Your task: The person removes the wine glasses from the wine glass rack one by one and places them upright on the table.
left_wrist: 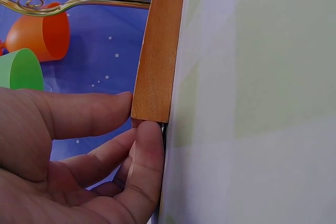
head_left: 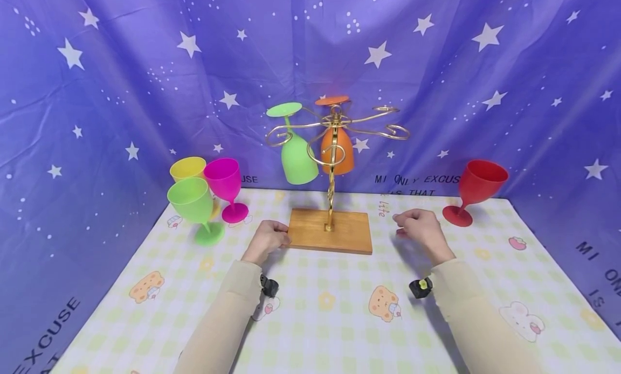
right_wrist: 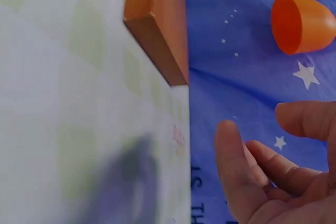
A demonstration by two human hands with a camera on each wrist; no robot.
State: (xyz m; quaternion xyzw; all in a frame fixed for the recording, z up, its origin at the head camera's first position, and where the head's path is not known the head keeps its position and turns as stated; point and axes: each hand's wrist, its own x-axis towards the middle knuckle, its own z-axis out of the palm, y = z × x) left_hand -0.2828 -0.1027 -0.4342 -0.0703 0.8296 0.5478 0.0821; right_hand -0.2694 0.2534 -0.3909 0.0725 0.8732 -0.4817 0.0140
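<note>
A gold metal wine glass rack (head_left: 332,182) stands upright on a rectangular wooden base (head_left: 339,239) in the middle of the table. From its curled arms a green goblet (head_left: 299,158) and an orange goblet (head_left: 344,153) hang upside down. My left hand (head_left: 267,240) holds the base's left end; in the left wrist view the thumb (left_wrist: 92,114) lies against its top edge and the index finger bends at its end. To the right of the base hovers my right hand (head_left: 421,231), thumb and fingers apart, holding nothing; the right wrist view shows a gap between it and the wood.
On the left stand a yellow goblet (head_left: 188,168), a magenta goblet (head_left: 224,180) and another green goblet (head_left: 194,201). A red goblet (head_left: 482,182) stands at the right, beyond the right hand. Starry blue curtains (head_left: 310,50) enclose the checkered tablecloth (head_left: 320,331).
</note>
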